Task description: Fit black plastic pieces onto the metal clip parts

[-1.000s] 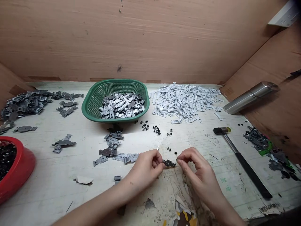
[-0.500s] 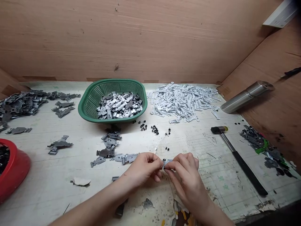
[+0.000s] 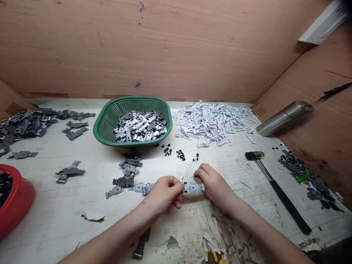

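My left hand (image 3: 167, 190) is closed on a light grey toy-car chassis (image 3: 195, 187) that points to the right, with a pair of black wheels (image 3: 185, 187) across it near my fingertips. Just beyond the far end of the chassis is my right hand (image 3: 213, 181), its fingers pinched on a small black wheel axle (image 3: 195, 176) at the tabletop. Other black wheel axles (image 3: 180, 155) lie scattered behind the hands. A line of grey chassis (image 3: 128, 168) runs from the left hand back to the green basket (image 3: 132, 143).
White-grey plastic parts (image 3: 214, 121) are heaped at the back. A hammer (image 3: 287, 201) and a steel flask (image 3: 284, 119) are at the right. Dark grey chassis (image 3: 24, 123) pile up at the left, behind a red container (image 3: 23, 205). The table surface is torn at the front.
My right hand has let go of the chassis and moved up and back to a loose wheel axle. My left hand has shifted slightly left, still holding the chassis with its wheel pair.
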`<state>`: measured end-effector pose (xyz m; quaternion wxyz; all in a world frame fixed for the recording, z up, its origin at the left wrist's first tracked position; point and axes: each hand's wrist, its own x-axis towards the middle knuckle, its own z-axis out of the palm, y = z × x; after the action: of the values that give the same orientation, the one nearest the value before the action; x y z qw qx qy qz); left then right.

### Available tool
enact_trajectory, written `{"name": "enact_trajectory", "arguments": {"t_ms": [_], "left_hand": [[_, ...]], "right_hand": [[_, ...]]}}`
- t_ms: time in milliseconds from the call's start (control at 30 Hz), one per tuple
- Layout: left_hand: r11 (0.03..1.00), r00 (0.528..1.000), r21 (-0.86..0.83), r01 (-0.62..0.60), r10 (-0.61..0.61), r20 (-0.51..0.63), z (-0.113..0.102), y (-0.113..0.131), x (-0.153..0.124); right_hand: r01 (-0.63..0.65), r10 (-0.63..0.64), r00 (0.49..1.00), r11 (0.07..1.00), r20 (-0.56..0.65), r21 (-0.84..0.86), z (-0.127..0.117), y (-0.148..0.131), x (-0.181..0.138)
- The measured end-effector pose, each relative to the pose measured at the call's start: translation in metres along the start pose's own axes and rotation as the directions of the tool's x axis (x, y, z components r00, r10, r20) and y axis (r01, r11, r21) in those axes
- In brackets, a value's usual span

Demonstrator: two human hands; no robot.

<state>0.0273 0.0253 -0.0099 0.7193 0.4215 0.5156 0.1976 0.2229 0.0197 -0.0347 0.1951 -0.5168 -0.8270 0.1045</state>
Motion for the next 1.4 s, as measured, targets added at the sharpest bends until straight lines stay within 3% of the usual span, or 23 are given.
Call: {"name": "enact_trajectory", "arguments": {"t_ms": [100,233,367,500,733,1400], "left_hand": [[1.000,1.000,0.015,0.011,-0.011,0.001,0.000,0.001,0.000],[0.999,1.000,0.031,0.021,-0.020,-0.009,-0.001,0.002,0.000],[0.998,1.000,0.055,0.023,-0.022,-0.009,-0.001,0.002,-0.001],[0.997,1.000,0.071,0.010,-0.010,0.000,-0.001,0.002,-0.001],[0.994,0.995,0.070,-0.086,0.088,-0.039,0.005,0.004,-0.005],[0.999,0.998,-0.009,-0.035,0.035,-0.052,0.005,0.005,-0.007]], "right_hand": [[-0.109,0.109,0.994,0.987,0.001,0.122,-0.004,-0.001,-0.002],[-0.260,0.251,0.965,0.896,0.072,0.361,-0.028,-0.003,-0.007],[-0.288,0.272,0.958,0.881,0.097,0.375,-0.052,-0.009,-0.011],[-0.244,0.231,0.969,0.878,0.082,0.412,-0.059,-0.023,-0.013],[-0.033,0.099,0.982,0.930,-0.161,0.367,-0.033,-0.034,-0.021],[-0.011,0.101,0.963,0.941,-0.248,0.340,-0.020,-0.038,-0.034]]}}
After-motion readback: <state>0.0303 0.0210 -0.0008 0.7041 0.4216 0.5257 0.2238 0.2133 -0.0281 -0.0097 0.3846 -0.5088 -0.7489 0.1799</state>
